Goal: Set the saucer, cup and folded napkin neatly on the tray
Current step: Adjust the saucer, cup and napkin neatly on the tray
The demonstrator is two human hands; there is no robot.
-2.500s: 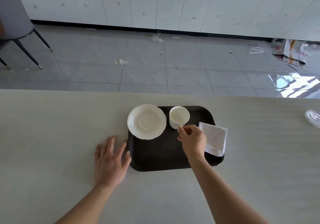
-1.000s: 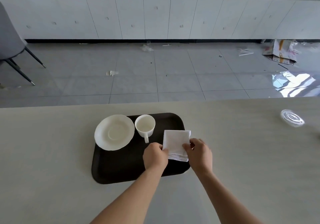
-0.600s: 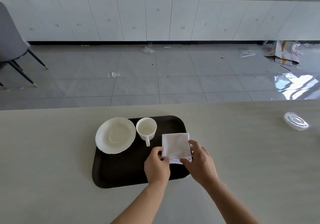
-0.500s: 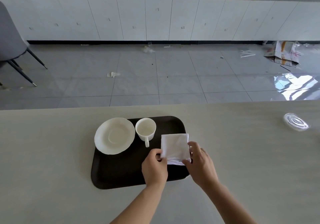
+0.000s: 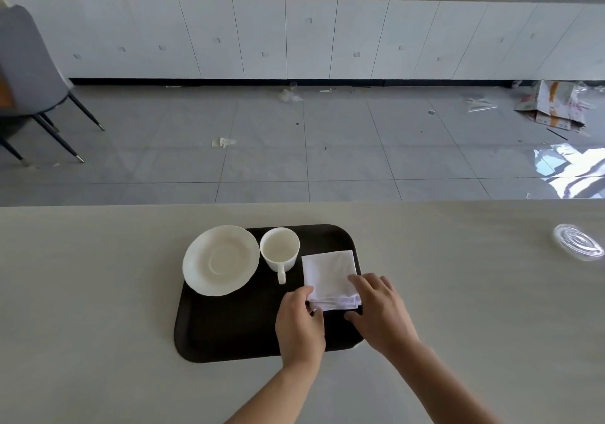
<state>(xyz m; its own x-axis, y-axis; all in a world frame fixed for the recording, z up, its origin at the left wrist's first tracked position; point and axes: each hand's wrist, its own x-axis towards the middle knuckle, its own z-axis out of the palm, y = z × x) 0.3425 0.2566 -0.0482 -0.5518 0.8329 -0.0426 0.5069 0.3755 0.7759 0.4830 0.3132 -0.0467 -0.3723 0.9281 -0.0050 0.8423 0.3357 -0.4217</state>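
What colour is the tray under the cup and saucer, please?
The tray is dark brown, nearly black, and plain; the head view shows it.

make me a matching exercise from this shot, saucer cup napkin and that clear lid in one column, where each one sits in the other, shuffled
Things:
1. saucer
2. cup
3. folded napkin
4. clear lid

Places:
A. off the tray, far right on the table
B. right part of the tray, under both hands' fingertips
C. far left corner of the tray, overhanging its rim
D. between the other two tray items, handle toward the person

Pairs: 1-C, 2-D, 3-B, 4-A
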